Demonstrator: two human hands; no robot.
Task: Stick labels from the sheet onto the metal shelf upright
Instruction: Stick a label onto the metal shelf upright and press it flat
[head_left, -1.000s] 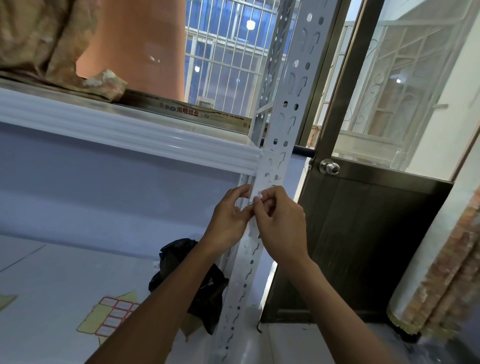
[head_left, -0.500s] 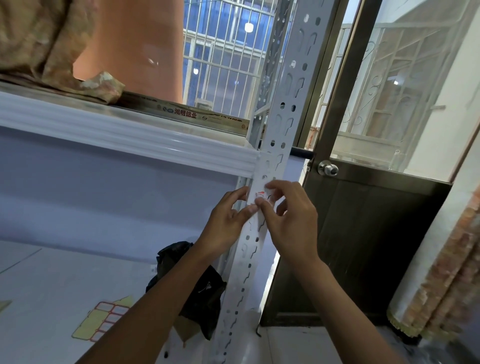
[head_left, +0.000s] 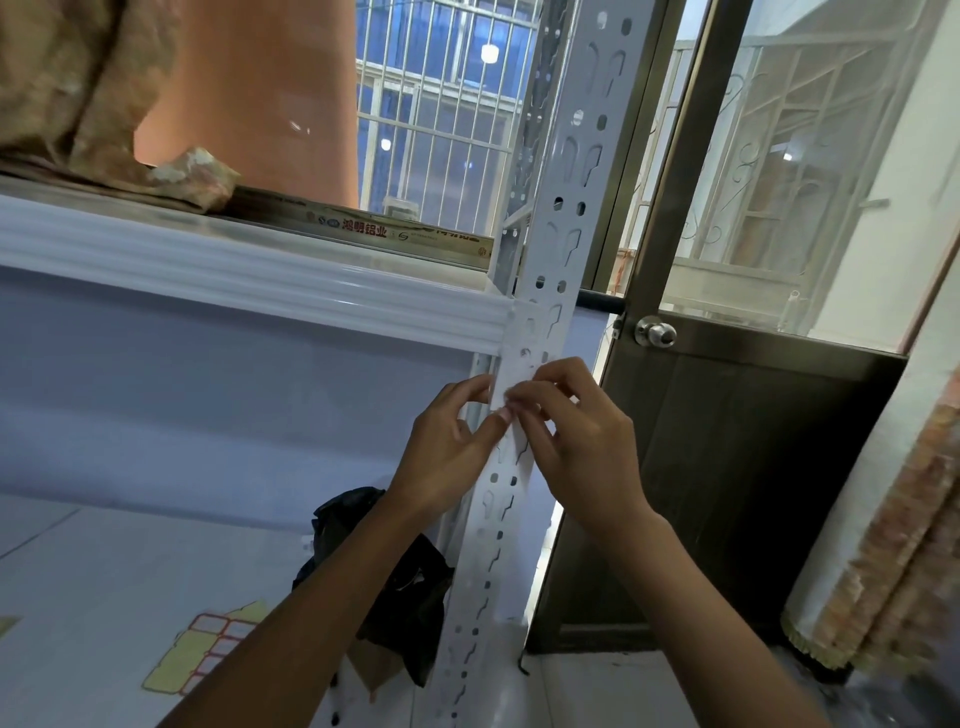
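The white perforated metal shelf upright (head_left: 563, 218) runs from the top centre down to the bottom centre. Both hands meet on it just below the shelf beam. My left hand (head_left: 447, 447) presses its thumb and fingertips against the upright's left side. My right hand (head_left: 576, 441) pinches at the same spot from the right. A small white label (head_left: 503, 391) lies against the upright between the fingertips; most of it is hidden by the fingers. The yellow label sheet (head_left: 200, 649) with red-bordered labels lies on the lower shelf at the bottom left.
A white ribbed shelf beam (head_left: 249, 270) crosses on the left, carrying a brown sack (head_left: 78, 93) and an orange tub (head_left: 249, 93). A black bag (head_left: 395, 587) lies by the upright's foot. A dark door with a round knob (head_left: 655, 332) stands right.
Both hands have stayed at the same place on the upright. The red-edged label seen between the fingertips half a second ago now lies flatter against the metal, mostly covered by the fingers.
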